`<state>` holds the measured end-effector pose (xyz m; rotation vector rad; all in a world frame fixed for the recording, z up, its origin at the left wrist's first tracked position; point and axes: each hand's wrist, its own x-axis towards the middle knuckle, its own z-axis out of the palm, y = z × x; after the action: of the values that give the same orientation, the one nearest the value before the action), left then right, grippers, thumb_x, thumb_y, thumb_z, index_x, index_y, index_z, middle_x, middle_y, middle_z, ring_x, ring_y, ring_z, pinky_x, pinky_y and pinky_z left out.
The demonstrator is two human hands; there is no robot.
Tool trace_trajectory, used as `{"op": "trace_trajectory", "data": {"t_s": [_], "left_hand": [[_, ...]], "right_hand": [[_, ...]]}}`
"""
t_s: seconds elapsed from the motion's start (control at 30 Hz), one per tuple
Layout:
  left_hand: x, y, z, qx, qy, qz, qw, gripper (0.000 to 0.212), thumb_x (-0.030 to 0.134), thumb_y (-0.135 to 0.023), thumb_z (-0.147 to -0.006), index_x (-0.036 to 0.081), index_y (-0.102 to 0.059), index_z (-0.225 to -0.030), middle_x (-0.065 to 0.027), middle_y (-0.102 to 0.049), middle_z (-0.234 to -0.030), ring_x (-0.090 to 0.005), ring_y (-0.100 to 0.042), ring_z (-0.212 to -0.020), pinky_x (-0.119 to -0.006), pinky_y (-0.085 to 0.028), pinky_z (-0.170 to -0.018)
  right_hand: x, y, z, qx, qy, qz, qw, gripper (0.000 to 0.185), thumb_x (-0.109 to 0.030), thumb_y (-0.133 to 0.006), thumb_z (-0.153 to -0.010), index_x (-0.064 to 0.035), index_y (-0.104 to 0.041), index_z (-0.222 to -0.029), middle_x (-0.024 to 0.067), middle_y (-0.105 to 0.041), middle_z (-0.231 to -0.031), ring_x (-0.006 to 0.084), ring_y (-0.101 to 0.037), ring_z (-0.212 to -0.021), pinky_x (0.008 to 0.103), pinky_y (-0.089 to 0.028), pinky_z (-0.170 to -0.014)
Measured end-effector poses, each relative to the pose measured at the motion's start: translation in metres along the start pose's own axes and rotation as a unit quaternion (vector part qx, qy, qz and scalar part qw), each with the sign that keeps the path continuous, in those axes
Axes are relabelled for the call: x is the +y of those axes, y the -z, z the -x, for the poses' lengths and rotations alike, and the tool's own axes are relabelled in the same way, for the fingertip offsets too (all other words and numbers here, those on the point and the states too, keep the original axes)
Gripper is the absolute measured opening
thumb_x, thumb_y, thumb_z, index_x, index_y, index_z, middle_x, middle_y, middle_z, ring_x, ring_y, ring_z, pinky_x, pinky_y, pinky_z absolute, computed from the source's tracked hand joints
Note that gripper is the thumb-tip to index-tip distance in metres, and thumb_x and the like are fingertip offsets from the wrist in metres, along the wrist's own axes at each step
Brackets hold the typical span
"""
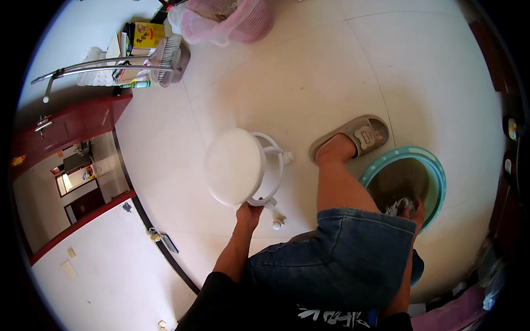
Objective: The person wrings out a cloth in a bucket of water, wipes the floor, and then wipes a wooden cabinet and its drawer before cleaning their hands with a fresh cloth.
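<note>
My left hand (249, 212) grips a round white stool (235, 166) under the near edge of its seat; the fingers are partly hidden behind it. The stool has a white ring and casters at its base, and it looks tilted. On my right a teal plastic basin (441, 182) holds murky brown water (393, 180). Over its near rim my right hand (417, 212) reaches in, with its fingers on a wet grey-white cloth (398, 205). My knee in denim shorts (368, 236) covers part of the basin and of my right wrist.
My slippered foot (352, 136) stands between stool and basin. Farther off are a pink lined wastebasket (252, 25) and a broom with dustpan (167, 62) beside a yellow box (148, 34). A dark red door (78, 120) stands at the left. Pale tiles (298, 87) cover the floor.
</note>
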<state>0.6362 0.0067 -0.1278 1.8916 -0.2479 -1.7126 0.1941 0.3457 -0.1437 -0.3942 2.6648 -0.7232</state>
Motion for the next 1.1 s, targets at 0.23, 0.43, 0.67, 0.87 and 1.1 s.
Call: {"op": "trace_trajectory", "data": {"t_s": [0.23, 0.43, 0.67, 0.87, 1.1], "left_hand": [[0.067, -0.033, 0.019, 0.013, -0.135, -0.006, 0.991, 0.024, 0.017, -0.039, -0.104, -0.005, -0.042, -0.113, -0.0181, -0.057, -0.102, -0.0326, -0.062, -0.095, -0.050, -0.054, -0.088], [0.108, -0.078, 0.054, 0.008, -0.243, -0.075, 0.967, 0.016, 0.015, -0.048, -0.101, -0.001, -0.042, -0.102, -0.0130, -0.055, -0.092, -0.0260, -0.062, -0.081, -0.042, -0.055, -0.076], [0.130, -0.108, 0.094, 0.017, -0.404, -0.232, 0.885, 0.015, 0.013, -0.052, -0.098, 0.002, -0.043, -0.099, -0.0084, -0.054, -0.082, -0.0148, -0.057, -0.064, -0.031, -0.048, -0.061], [0.129, -0.133, 0.122, -0.020, -0.464, -0.299, 0.834, 0.015, 0.013, -0.052, -0.098, 0.001, -0.043, -0.101, -0.0046, -0.052, -0.079, -0.0103, -0.051, -0.064, -0.027, -0.043, -0.057], [0.135, -0.175, 0.178, -0.104, -0.555, -0.291, 0.772, 0.015, 0.015, -0.051, -0.100, 0.003, -0.042, -0.101, -0.0036, -0.051, -0.080, -0.0092, -0.049, -0.068, -0.026, -0.043, -0.062]], "right_hand": [[0.000, 0.007, -0.001, 0.029, -0.007, -0.031, 0.999, 0.048, -0.005, -0.065, -0.085, 0.0007, -0.053, -0.131, 0.0211, -0.058, -0.127, 0.0361, -0.055, -0.119, 0.0428, -0.042, -0.102], [-0.030, 0.020, -0.011, 0.061, -0.038, -0.056, 0.996, 0.049, -0.004, -0.065, -0.084, 0.0002, -0.054, -0.131, 0.0194, -0.059, -0.129, 0.0343, -0.055, -0.121, 0.0413, -0.042, -0.103], [-0.034, 0.035, -0.016, 0.078, -0.068, -0.068, 0.992, 0.049, -0.005, -0.065, -0.085, 0.0002, -0.053, -0.132, 0.0194, -0.056, -0.132, 0.0346, -0.053, -0.123, 0.0418, -0.040, -0.105], [-0.041, 0.043, -0.017, 0.103, -0.038, -0.113, 0.987, 0.049, -0.006, -0.065, -0.085, 0.0009, -0.053, -0.132, 0.0200, -0.056, -0.132, 0.0354, -0.052, -0.123, 0.0423, -0.039, -0.106], [-0.052, 0.063, -0.020, 0.137, -0.002, -0.141, 0.980, 0.045, -0.009, -0.065, -0.085, 0.0008, -0.055, -0.128, 0.0201, -0.058, -0.127, 0.0350, -0.053, -0.121, 0.0423, -0.041, -0.104]]}}
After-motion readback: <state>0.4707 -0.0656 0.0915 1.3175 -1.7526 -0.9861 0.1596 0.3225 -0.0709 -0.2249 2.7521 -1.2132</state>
